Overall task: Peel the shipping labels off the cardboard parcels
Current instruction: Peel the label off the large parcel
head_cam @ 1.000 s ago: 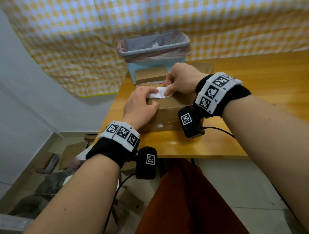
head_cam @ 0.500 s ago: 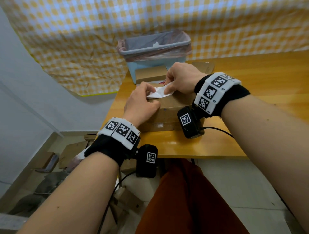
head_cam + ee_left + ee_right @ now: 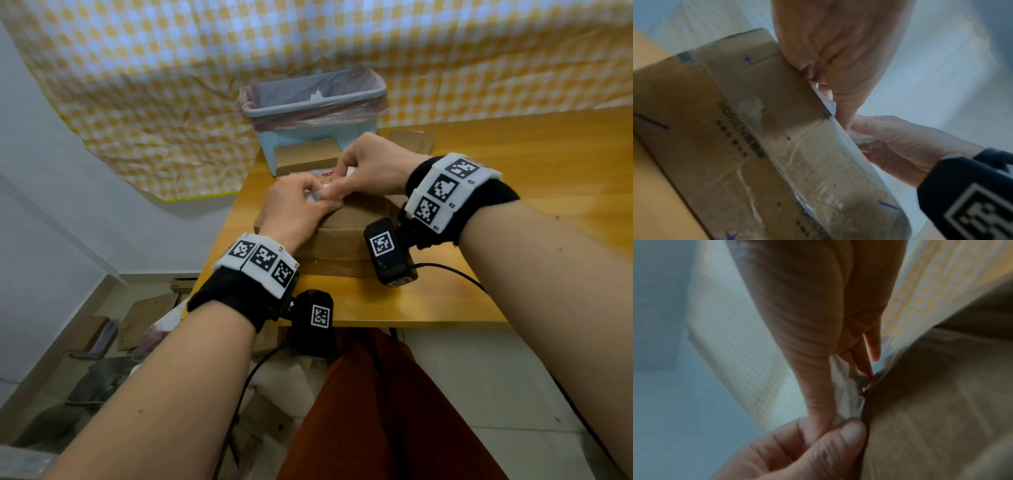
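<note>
White paper is now bunched between both your hands: the shipping label (image 3: 317,196) sat flatter and longer across the parcel top a second ago, and half a second ago it was lifting in a strip; now only a small crumpled wad shows at the far edge of the cardboard parcel (image 3: 346,226). Your left hand (image 3: 294,212) has come forward from resting on the lid and pinches the near end of the label with thumb and forefinger curled round it; your right hand (image 3: 371,164) has closed in to meet it, its fingertips also clenched on the paper, so the two hands now touch. The right wrist view shows the crumpled label (image 3: 846,394) caught between your thumb (image 3: 844,439) and the parcel edge, with part of it apparently stuck to the cardboard there. I judge the peel to be nearly done on this box, with the last bit of adhesive to break. The parcel lies on the wooden table (image 3: 513,164) near its left corner, a second box (image 3: 305,156) just behind it and the lined bin (image 3: 315,102) beyond. Pull low and steadily, or the paper may tear and leave residue like the pale patches on the parcel side (image 3: 752,107).
</note>
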